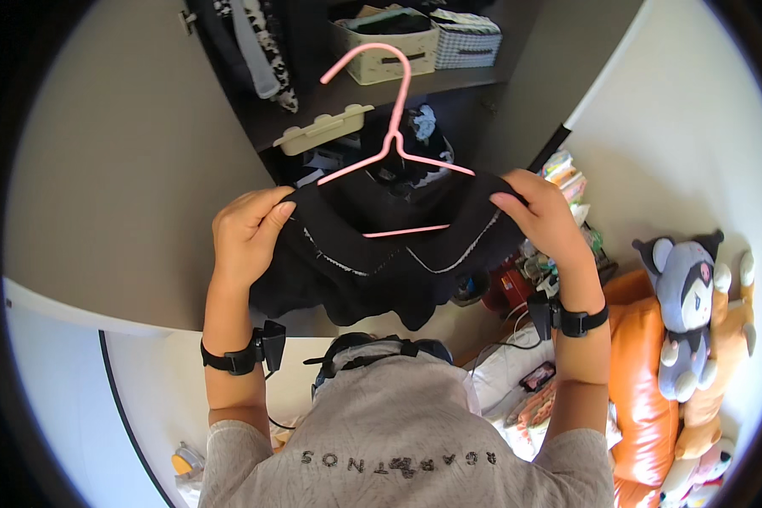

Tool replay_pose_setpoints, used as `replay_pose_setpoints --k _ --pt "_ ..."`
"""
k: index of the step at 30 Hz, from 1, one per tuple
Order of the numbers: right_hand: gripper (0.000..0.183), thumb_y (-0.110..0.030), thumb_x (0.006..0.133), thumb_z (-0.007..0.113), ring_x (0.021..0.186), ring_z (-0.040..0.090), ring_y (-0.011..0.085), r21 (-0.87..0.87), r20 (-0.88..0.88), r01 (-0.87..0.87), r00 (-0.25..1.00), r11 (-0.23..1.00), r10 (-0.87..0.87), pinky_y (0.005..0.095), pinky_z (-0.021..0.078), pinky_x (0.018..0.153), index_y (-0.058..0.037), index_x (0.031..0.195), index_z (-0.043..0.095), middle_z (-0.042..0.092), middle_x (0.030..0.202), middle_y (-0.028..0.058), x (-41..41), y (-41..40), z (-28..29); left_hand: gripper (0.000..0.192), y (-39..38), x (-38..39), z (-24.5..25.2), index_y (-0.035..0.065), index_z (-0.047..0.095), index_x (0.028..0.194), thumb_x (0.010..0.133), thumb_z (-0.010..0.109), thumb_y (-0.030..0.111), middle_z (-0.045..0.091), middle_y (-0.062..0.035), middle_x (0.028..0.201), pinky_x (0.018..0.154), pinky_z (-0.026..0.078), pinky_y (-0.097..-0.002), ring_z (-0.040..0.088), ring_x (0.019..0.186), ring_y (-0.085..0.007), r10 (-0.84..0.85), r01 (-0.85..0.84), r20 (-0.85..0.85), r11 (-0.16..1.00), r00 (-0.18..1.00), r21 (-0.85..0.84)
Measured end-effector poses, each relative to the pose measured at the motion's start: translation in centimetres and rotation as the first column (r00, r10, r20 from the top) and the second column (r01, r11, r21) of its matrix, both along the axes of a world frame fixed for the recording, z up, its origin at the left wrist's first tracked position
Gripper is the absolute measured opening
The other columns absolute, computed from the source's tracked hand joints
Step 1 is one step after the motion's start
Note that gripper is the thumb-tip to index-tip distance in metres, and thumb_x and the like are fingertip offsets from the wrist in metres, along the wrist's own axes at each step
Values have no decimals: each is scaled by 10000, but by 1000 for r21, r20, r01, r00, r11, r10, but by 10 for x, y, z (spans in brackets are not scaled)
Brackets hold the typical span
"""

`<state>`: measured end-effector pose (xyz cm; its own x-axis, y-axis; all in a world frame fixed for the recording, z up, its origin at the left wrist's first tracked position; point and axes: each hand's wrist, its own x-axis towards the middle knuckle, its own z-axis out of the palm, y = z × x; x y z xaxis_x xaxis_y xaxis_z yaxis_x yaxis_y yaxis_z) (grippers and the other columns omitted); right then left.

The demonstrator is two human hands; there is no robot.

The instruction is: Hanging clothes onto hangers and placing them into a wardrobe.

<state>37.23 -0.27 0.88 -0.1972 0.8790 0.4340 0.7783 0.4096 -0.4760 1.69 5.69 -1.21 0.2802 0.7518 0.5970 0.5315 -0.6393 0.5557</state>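
A black garment with a pale-trimmed collar point(343, 279) hangs on a pink clothes hanger point(401, 95) in front of me. The hanger's hook points up and curls to the left, its sloping arms run under the garment's shoulders, and its lower bar shows through the neck opening. My left hand point(249, 235) pinches the left shoulder of the garment between thumb and fingers. On the other side my right hand point(538, 213) grips the right shoulder, with the thumb on top of the cloth. The hanger's ends are hidden under the fabric.
Behind the garment stands a wardrobe with a grey door point(133, 165), hanging clothes point(254, 54), a cream fabric bin point(400, 57), a checked bin point(470, 47) and a beige plastic tray point(324, 130). To the right are an orange cushioned seat point(638, 381) and plush toys point(686, 305).
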Motion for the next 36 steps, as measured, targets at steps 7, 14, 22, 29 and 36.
replay_pose_setpoints --k 7,14,22,29,36 --pt "127 -60 790 658 693 561 173 173 -225 95 973 980 -55 267 433 650 28 865 606 586 732 75 12 -11 -1 179 18 -25 13 51 630 890 858 568 216 617 -76 834 779 411 -334 560 839 -251 27 -54 -175 987 984 -151" --pt "148 -106 842 641 726 506 80 51 -393 196 905 979 -161 214 418 681 27 902 615 582 757 -3 26 7 10 164 38 33 26 34 612 938 832 596 158 621 -104 892 765 437 -351 579 848 -284 24 12 -191 982 981 187" --pt "177 -102 818 661 755 493 93 -222 -52 55 996 973 -68 244 428 689 -4 946 585 559 789 2 23 -24 39 91 72 23 27 130 631 855 792 646 194 578 -59 699 711 396 -348 546 689 -251 -31 33 -12 973 999 228" --pt "203 -67 872 591 871 496 56 -394 -612 -271 790 878 -30 208 414 779 3 1060 560 565 937 -29 -16 -30 36 265 83 32 16 99 609 1030 768 651 104 586 -71 1109 926 352 -357 502 1068 -269 119 -130 53 939 991 320" --pt "515 -166 751 742 843 541 91 -202 -670 224 679 953 -301 228 445 754 24 1183 534 591 942 14 11 30 121 601 76 19 -44 80 398 1334 805 651 212 352 -161 1383 1034 317 -398 361 1259 -344 -35 18 -62 969 997 -248"
